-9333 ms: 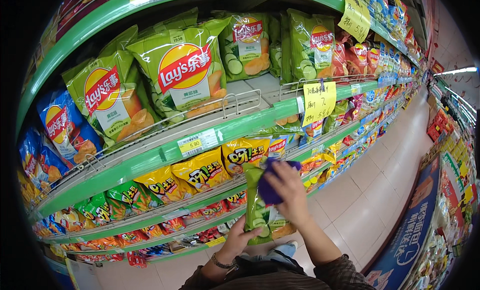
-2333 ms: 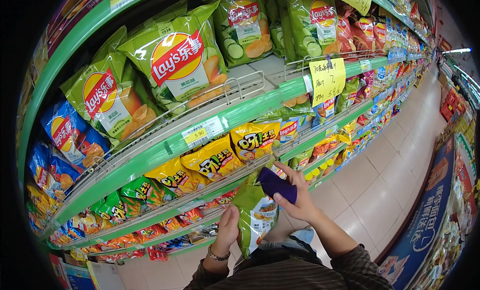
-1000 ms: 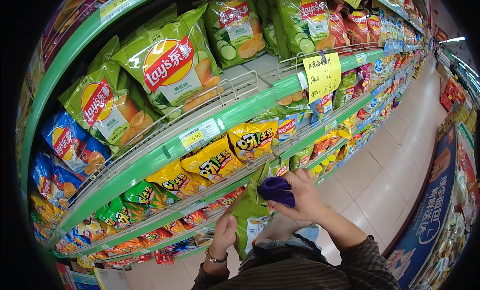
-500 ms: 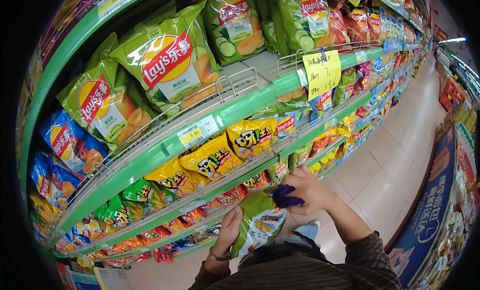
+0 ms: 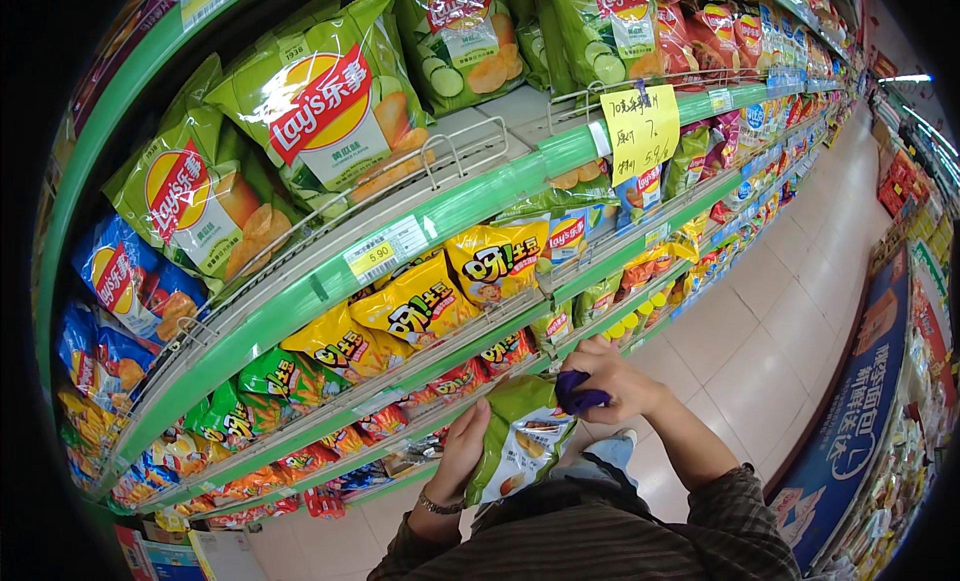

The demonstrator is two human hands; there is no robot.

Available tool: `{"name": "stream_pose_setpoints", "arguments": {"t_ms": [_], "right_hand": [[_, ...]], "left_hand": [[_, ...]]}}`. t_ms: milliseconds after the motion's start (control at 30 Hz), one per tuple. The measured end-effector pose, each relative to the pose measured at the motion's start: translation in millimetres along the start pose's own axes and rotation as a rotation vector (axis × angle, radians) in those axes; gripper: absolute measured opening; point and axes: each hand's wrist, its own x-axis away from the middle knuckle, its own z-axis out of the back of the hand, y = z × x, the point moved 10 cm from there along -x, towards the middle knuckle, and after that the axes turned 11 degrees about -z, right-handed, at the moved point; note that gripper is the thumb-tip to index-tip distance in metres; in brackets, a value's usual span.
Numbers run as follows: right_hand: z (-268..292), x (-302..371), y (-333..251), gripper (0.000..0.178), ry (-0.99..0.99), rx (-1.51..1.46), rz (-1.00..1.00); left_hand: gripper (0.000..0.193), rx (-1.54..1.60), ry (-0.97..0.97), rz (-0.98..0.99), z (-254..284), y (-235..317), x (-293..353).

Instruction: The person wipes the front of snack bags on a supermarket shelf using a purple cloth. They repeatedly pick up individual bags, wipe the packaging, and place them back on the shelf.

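Note:
A green bag of potato chips (image 5: 517,446) is held in front of my body, its back with small printed pictures turned up. My left hand (image 5: 462,453) is closed on the bag's left edge, with the thumb along its side. At the bag's upper right corner, my right hand (image 5: 622,383) grips a bunched dark purple cloth (image 5: 580,394). The cloth touches the bag there; the fingertips under it are hidden.
Tiered shelves with green edges (image 5: 325,276) run along my left. Large green chip bags (image 5: 325,111) stand behind a wire rail (image 5: 470,146); yellow snack bags (image 5: 415,301) fill a lower tier. A yellow handwritten sign (image 5: 640,141) hangs mid-shelf. Across the tiled aisle (image 5: 770,331) stands a blue display (image 5: 850,431).
My view has shifted slightly, so the shelves sit a little further left. The bag is tilted a bit more to the right, and the cloth has moved slightly against its corner.

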Motion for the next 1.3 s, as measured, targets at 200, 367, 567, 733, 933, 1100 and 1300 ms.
{"name": "stream_pose_setpoints", "arguments": {"t_ms": [200,367,567,733,933,1100,1300], "right_hand": [[5,11,2,0.016,0.092,0.118,0.005],[-2,18,7,0.016,0.095,0.093,-0.041],[-50,30,23,0.016,0.046,0.268,-0.146],[-25,68,49,0.022,0.619,-0.140,-0.427],[15,49,-5,0.029,0.666,0.182,-0.352],[2,9,3,0.034,0.484,0.527,-0.503],[-23,17,1,0.037,0.379,0.445,-0.562]], "left_hand": [[0.036,0.024,-0.011,-0.039,-10,6,-3],[0.037,-0.035,-0.045,-0.149,-16,8,-8],[0.040,0.337,0.265,-0.113,-2,34,-6],[0.041,0.260,0.282,-0.234,-2,68,-9],[0.043,0.237,0.283,-0.279,-3,50,-9],[0.042,0.352,0.252,-0.272,-18,53,-8],[0.041,0.387,0.312,-0.345,-9,49,-6]]}}
